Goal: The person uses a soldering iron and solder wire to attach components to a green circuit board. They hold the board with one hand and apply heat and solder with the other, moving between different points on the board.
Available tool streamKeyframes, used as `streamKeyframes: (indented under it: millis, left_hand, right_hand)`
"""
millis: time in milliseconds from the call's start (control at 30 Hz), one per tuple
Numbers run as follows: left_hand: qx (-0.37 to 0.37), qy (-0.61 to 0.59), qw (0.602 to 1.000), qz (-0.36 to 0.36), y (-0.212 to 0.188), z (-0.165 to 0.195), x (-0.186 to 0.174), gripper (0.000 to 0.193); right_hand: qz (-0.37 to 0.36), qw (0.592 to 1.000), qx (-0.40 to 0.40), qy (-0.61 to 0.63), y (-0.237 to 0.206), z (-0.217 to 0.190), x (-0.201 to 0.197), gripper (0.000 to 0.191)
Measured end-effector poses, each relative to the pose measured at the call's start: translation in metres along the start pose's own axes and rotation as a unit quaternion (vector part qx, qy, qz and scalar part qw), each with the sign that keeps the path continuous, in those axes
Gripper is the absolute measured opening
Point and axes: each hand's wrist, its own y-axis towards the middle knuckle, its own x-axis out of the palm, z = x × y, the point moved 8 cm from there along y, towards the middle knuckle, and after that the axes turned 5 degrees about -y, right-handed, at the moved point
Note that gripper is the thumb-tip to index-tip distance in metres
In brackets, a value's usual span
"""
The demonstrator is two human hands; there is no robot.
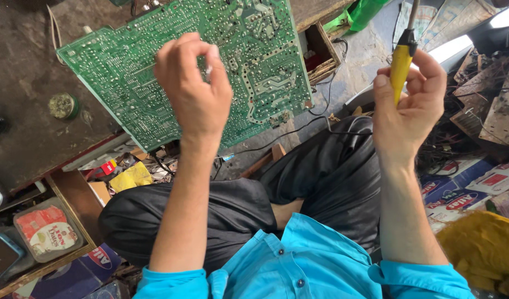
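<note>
over the lap of the seated person, a green circuit board [154, 72] lies solder side up, tilted, resting on the dark workbench [21, 127] at 10 o'clock. left hand [192, 88] hovers over the board, thumb and fingertips pinched together on something tiny; can't tell what. right hand [407, 105], at 2 o'clock, grips a yellow-handled soldering iron [401, 61] upright, well clear of the board. small round tin [63, 105] sits on the bench at 9 o'clock.
</note>
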Motion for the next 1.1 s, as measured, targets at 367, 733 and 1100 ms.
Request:
streamKeyframes:
  millis: [367,733,1100]
  left_hand:
    - [0.115,-0.047,0.990,-0.061,0.037,-0.014,-0.010,0.012]
    - [0.117,-0.054,0.989,-0.068,0.017,-0.041,-0.020,0.011]
    - [0.134,-0.041,0.986,-0.090,0.007,-0.053,-0.026,0.012]
  right_hand:
    - [-0.050,0.997,0.047,-0.021,-0.043,-0.022,0.048,0.034]
    - [-0.050,0.966,-0.010,-0.253,-0.055,-0.040,0.053,0.031]
    - [-0.049,0.953,-0.074,-0.289,-0.064,-0.055,0.062,0.025]
